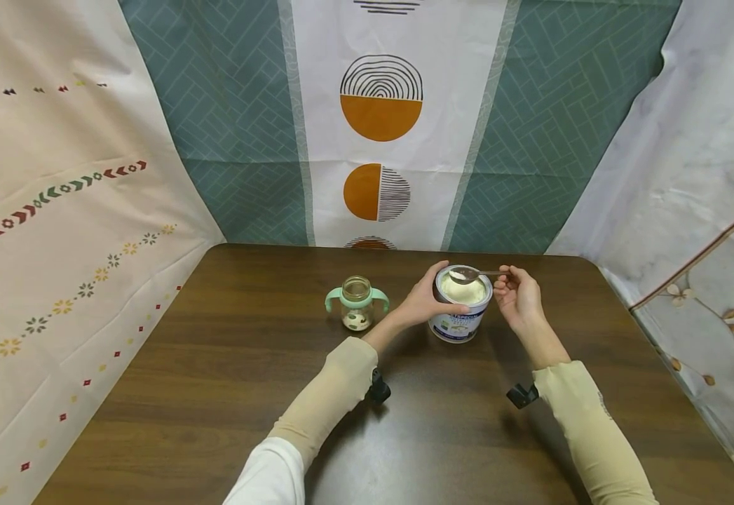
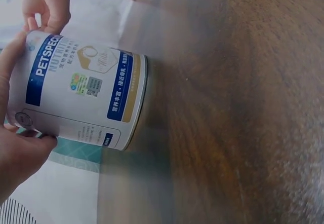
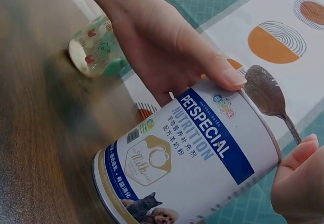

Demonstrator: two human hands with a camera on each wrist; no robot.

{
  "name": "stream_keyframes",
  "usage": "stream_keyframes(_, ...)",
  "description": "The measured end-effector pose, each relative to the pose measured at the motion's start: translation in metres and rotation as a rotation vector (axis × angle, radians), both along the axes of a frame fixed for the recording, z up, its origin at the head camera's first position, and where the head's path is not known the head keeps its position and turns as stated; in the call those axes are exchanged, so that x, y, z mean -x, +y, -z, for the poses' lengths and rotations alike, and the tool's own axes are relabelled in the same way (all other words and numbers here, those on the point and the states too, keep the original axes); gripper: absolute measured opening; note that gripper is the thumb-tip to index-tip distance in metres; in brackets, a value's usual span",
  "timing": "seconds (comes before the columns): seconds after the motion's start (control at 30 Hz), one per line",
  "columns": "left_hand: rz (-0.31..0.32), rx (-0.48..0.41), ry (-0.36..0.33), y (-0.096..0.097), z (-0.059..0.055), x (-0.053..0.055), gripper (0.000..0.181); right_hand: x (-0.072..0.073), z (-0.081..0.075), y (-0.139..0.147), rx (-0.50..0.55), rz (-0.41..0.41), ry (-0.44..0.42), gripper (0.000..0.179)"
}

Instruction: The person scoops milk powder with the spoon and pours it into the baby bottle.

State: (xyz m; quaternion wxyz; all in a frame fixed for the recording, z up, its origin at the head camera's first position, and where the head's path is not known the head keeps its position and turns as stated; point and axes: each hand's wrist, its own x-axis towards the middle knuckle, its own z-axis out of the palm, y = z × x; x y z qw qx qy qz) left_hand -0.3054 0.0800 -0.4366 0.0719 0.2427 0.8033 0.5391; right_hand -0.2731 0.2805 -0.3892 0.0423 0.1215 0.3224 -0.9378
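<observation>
A white and blue milk powder can [image 1: 458, 324] stands on the table with its top off, and pale powder [image 1: 465, 292] shows inside near the rim. My left hand [image 1: 420, 303] grips the can from the left, thumb on the near side and fingers behind. A metal spoon [image 1: 464, 276] hangs over the can's mouth, a little white powder showing in its bowl. At the right of the can, my right hand [image 1: 521, 301] pinches the end of the spoon's handle. In the right wrist view the spoon's underside [image 3: 266, 89] appears just beyond the rim.
Left of the can stands a baby bottle [image 1: 355, 317] without a cap, with two mint-green handles and some white powder at its bottom. The brown wooden table [image 1: 247, 379] ends at a patterned cloth [image 1: 379, 154] behind; more cloths hang at both sides.
</observation>
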Motion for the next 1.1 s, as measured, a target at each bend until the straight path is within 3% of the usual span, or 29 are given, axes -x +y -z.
stream_keyframes(0.73,0.052,-0.078,-0.041,-0.026,-0.008,0.001,0.092,-0.010,-0.011,-0.012,-0.055,0.055,0.088,0.041)
stream_keyframes(1.1,0.062,-0.070,-0.045,-0.034,-0.013,0.001,0.084,-0.011,-0.014,-0.015,-0.063,0.053,0.106,0.038)
